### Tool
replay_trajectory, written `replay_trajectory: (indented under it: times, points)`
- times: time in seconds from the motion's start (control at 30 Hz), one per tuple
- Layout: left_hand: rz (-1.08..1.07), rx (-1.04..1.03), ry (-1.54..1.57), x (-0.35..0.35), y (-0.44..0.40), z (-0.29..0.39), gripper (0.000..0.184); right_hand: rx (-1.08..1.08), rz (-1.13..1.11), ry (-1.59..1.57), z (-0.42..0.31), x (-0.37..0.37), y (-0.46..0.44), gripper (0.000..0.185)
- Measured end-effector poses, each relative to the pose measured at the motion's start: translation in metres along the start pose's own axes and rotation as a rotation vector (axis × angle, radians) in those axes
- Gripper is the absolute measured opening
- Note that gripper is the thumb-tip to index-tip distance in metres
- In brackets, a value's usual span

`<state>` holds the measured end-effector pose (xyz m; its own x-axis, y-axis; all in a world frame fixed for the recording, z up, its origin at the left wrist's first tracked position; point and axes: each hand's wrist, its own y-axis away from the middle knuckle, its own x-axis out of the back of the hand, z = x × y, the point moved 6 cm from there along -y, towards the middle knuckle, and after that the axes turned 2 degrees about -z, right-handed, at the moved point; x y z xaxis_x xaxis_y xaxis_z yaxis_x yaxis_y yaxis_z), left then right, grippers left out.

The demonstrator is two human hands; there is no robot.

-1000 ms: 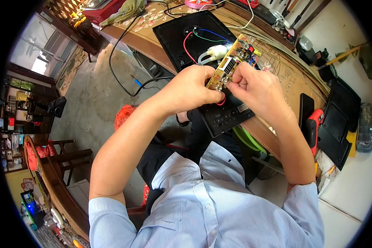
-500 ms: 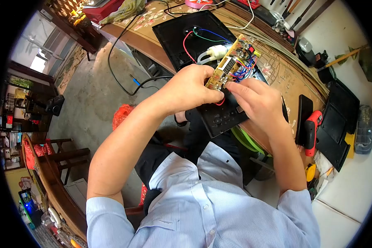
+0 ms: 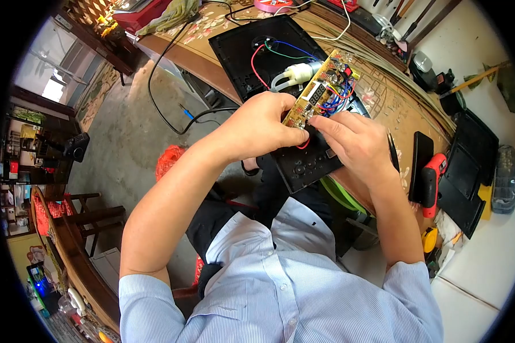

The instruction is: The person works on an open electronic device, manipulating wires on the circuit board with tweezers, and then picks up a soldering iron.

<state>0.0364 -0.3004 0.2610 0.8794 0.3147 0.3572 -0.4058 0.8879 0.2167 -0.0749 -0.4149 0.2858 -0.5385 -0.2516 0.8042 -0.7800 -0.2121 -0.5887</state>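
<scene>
Over the table, hands partly hide the circuit board.

Circuit board: smooth, yellow-brown, slight sheen
Springs: coiled bare metal, shiny
Wires: smooth coloured plastic sheathing
Open casing: black plastic, mostly matt
White cylinder: smooth plastic
Tabletop: smooth, flower-patterned, material unclear
Floor: matt, blotchy, looks like concrete
Shirt: striped cloth, softly creased
Red bundle: thin, crinkled, plastic-looking
Red-and-black tool: smooth plastic
</scene>
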Motion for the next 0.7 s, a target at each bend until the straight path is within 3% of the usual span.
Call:
replay_trajectory:
  times: [0.13,0.17,0.23,0.3,0.7]
  points:
    - [0.078,-0.099,-0.043,0.003,0.001,0.003,0.033,-0.126,0.040,-0.115,-0.002,0.001,-0.004,0.022]
    - [0.077,-0.100,-0.044,0.002,0.002,0.006,0.033,-0.240,0.056,-0.189,-0.001,0.002,-0.004,0.017]
    - [0.033,0.028,-0.032,-0.002,0.006,0.005,0.022,-0.359,0.073,-0.261,0.000,0.000,-0.003,0.013]
    - [0.044,0.000,-0.079,-0.003,0.005,0.005,0.022,-0.445,0.082,-0.273,0.002,-0.004,-0.002,0.014]
    - [0.023,-0.006,-0.019,-0.005,0.004,0.005,0.020,-0.328,-0.037,-0.064,-0.004,0.002,-0.012,0.017]
